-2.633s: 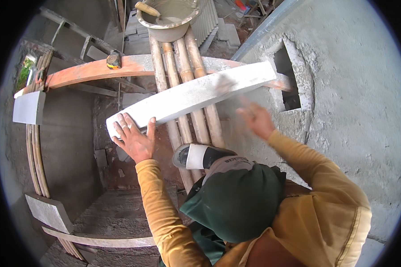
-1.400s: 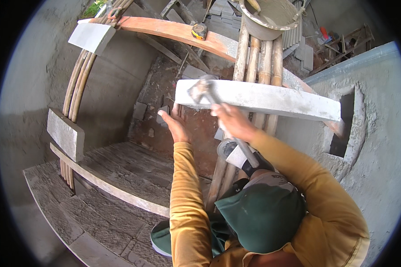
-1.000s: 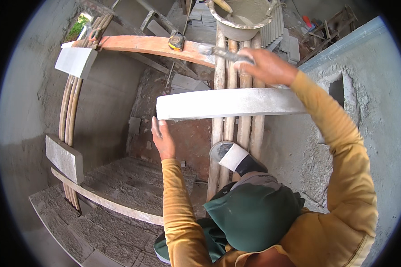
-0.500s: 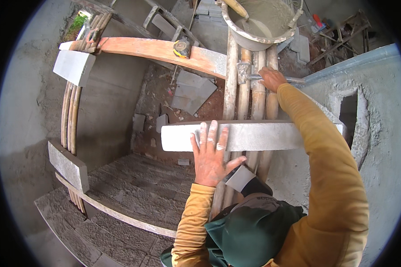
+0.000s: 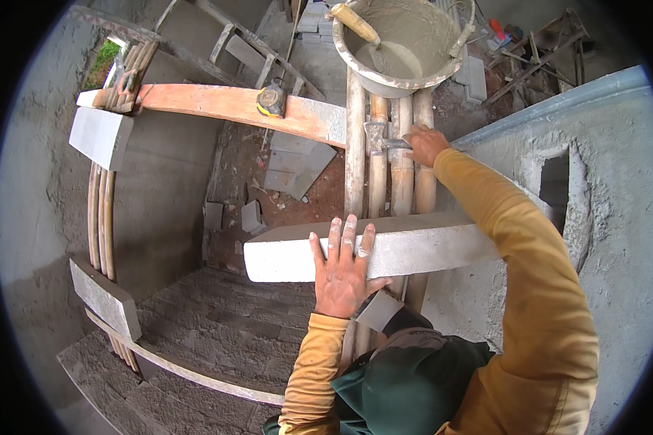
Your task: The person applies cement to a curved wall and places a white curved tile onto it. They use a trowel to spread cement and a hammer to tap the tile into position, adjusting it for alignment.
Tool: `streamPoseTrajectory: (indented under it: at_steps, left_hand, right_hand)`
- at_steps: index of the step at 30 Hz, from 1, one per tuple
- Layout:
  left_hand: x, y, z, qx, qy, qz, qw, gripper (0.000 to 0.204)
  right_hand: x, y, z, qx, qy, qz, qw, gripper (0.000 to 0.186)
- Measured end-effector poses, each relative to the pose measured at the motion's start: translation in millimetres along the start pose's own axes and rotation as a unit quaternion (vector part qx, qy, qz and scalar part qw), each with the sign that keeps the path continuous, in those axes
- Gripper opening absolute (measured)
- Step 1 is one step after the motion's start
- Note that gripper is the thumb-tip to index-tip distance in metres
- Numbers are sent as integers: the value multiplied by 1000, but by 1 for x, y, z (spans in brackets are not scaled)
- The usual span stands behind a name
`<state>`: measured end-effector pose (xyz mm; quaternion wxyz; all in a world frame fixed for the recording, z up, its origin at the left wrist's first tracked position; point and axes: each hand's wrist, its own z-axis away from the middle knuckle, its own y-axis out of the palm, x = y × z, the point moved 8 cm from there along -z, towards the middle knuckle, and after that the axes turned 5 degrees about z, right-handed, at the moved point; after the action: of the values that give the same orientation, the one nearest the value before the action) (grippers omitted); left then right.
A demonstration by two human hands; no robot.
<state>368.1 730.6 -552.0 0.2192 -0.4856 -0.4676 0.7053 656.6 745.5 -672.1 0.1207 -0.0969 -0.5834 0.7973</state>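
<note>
A long pale concrete block (image 5: 435, 250) lies across the bamboo poles, its left end jutting past them. My left hand (image 5: 343, 279) rests flat on the block's near side, fingers spread. Farther off, my right hand (image 5: 426, 145) is closed round the handle of a hammer (image 5: 375, 138), just behind its metal head. The hammer head lies over the bamboo poles (image 5: 403, 185); my sleeve and fist hide the rest of its handle. My right forearm passes over the block's right part.
A mortar bucket (image 5: 348, 61) holding a wooden-handled tool (image 5: 355, 25) stands beyond the poles. A tape measure (image 5: 271, 100) sits on an orange plank (image 5: 210, 101). Two pale blocks (image 5: 100, 136) (image 5: 105, 297) rest at the left. A plastered wall (image 5: 602, 181) with a rectangular opening bounds the right.
The view has shifted, so the surroundings sit lower and farther left. The block looks more slanted, its left end nearer me. Both hands keep their holds; the hammer's handle no longer shows past my right fist.
</note>
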Motion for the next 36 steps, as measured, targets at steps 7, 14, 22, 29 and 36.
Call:
streamPoseTrajectory:
  at_steps: [7, 14, 22, 29, 36]
  left_hand:
    - [0, 0, 2, 11, -1, 1, 1000, 105]
    - [1, 0, 3, 18, -5, 23, 1000, 103]
    - [4, 0, 4, 18, -6, 33, 999, 99]
    - [3, 1, 5, 32, -11, 45, 998, 98]
    - [-8, -3, -3, 38, -1, 30, 999, 104]
  right_hand:
    - [9, -164, 10, -261, -27, -190, 946, 42]
    - [-59, -205, -144, -366, 61, -127, 920, 44]
    - [-43, -174, -211, -195, 22, -136, 971, 58]
    - [-85, -240, -87, -326, 65, -223, 917, 62]
    - [-119, -235, -58, -191, 87, -158, 965, 42]
